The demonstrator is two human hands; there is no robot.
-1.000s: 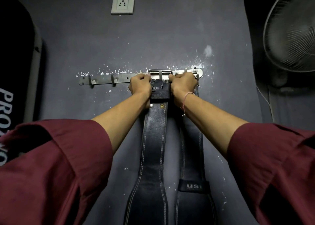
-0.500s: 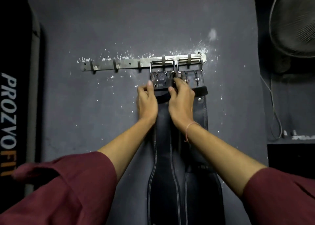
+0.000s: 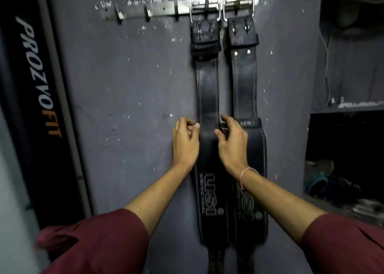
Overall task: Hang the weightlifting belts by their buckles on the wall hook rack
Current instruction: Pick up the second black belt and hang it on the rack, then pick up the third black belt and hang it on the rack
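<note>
Two black leather belts w/ pale stitching, narrow straps widening to padded backs stamped "USI". Left belt & right belt hung side by side from steel buckles on flat metal hook rack, at its right end. Dark grey wall, matte, chipped w/ white flecks. Tall black pad lettered "PROZVOFIT" at left; dim shelf recess at right, contents unclear. Left hand at left belt's edge, grip loosely curled, holding nothing. Right hand over gap btw belts, fingers spread, grip open. Belt tails cut off below.
</note>
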